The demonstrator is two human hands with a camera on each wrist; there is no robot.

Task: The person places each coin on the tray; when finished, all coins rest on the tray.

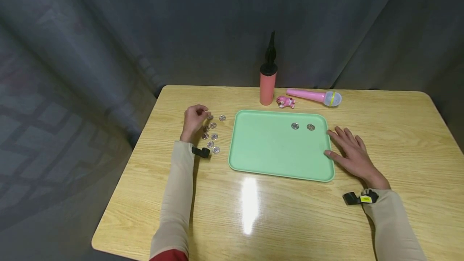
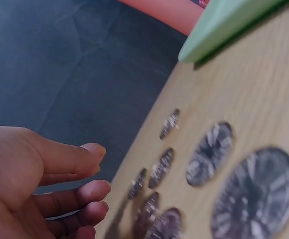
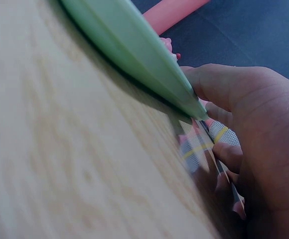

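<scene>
My left hand (image 1: 193,121) hovers at the far end of a loose group of round, shiny, clear-looking discs (image 1: 214,136) on the table's left side. In the left wrist view, a gap shows between the thumb and the loosely bent fingers (image 2: 92,194), with nothing held there. A green tray (image 1: 275,150) lies to the right of the group. On it, two similar discs (image 1: 295,126) sit toward the far right corner. At the tray's right edge rests my right hand (image 1: 351,156), fingers spread, the thumb touching the rim.
Behind the tray stands a pink hand pump (image 1: 267,88) with a black top. Beside it are a small pink toy figure (image 1: 285,102) and a pink toy microphone (image 1: 313,96) lying down. A dark curtain (image 1: 217,27) hangs behind the wooden table (image 1: 290,216).
</scene>
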